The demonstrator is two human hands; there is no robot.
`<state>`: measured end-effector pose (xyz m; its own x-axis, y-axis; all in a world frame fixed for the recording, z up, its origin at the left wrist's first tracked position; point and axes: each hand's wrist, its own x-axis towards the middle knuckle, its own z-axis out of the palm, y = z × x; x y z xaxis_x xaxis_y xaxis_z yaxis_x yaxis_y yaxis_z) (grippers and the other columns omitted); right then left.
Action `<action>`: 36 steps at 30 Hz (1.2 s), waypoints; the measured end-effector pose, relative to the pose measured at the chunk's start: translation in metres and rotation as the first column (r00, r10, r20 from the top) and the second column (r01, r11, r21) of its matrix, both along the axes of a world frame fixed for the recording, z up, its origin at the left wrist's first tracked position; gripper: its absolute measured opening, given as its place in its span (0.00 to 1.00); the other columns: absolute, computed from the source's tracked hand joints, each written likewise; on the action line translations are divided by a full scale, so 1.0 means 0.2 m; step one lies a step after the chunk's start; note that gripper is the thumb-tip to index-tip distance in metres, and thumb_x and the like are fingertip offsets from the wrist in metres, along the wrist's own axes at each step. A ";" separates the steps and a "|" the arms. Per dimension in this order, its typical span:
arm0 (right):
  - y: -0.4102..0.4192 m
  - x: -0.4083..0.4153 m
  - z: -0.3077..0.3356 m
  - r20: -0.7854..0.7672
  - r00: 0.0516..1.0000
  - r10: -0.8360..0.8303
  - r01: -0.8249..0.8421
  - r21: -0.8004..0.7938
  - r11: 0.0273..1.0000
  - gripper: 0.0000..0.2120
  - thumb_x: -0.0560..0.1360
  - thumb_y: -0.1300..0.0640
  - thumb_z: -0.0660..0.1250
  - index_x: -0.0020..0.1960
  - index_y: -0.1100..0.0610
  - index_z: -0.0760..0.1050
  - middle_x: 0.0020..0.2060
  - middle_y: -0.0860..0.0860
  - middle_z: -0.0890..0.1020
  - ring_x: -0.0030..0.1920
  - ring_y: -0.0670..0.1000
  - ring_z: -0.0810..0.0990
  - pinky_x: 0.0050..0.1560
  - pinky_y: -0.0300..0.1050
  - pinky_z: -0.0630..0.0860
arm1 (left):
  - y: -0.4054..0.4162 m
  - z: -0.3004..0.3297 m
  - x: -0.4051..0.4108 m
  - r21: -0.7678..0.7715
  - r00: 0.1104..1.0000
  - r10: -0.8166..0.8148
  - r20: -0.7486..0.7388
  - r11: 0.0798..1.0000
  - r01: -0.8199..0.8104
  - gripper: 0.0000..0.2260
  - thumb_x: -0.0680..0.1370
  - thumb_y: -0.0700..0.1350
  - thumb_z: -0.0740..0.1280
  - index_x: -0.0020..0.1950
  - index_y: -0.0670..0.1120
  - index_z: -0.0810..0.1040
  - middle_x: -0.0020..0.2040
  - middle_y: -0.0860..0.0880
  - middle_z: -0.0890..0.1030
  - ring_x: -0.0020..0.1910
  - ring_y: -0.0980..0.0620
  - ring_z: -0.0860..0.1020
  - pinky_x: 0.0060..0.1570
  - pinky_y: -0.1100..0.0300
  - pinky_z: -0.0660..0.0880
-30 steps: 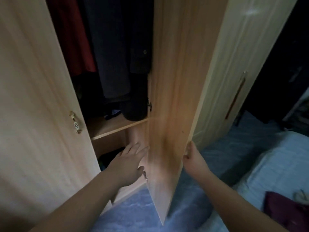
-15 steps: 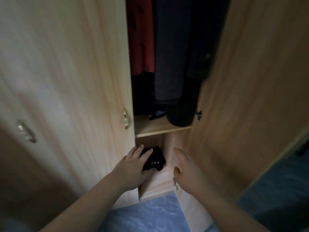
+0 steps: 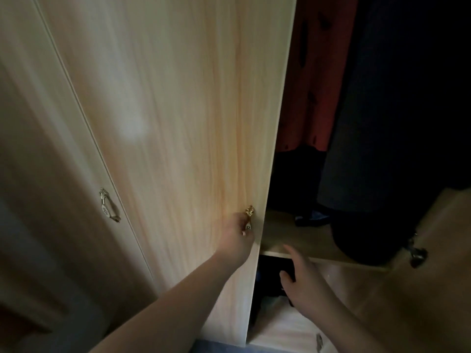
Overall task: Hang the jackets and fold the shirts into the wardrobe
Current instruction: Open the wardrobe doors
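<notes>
A light wood wardrobe stands close in front of me. My left hand grips the small gold handle of the middle door. My right hand is open, fingers spread, just below the inner shelf, in front of dark folded clothes in the lower compartment. Above the shelf hang a red patterned garment and a dark grey jacket. Further dark clothing fills the right side and is hard to tell apart.
The left wardrobe door carries another gold handle. The open right door fills the lower right, with a dark knob on it. A strip of blue floor shows at the bottom.
My view has swung left and closer to the wardrobe. My left hand rose from the lower compartment and took the door handle. My right hand left the right door and hovers under the shelf.
</notes>
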<state>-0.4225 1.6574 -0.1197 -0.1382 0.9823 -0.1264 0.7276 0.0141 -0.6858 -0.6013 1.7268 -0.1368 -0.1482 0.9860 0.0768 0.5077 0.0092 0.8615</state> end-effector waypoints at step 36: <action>-1.16 -1.14 -0.11 0.166 0.859 0.485 -0.509 0.158 0.846 0.29 0.80 0.57 0.61 0.78 0.47 0.56 0.76 0.44 0.61 0.76 0.44 0.56 0.74 0.40 0.56 | -1.83 0.02 -1.43 -0.119 0.854 0.495 -0.159 0.849 -0.514 0.15 0.77 0.48 0.60 0.63 0.48 0.65 0.58 0.48 0.80 0.47 0.48 0.80 0.50 0.52 0.76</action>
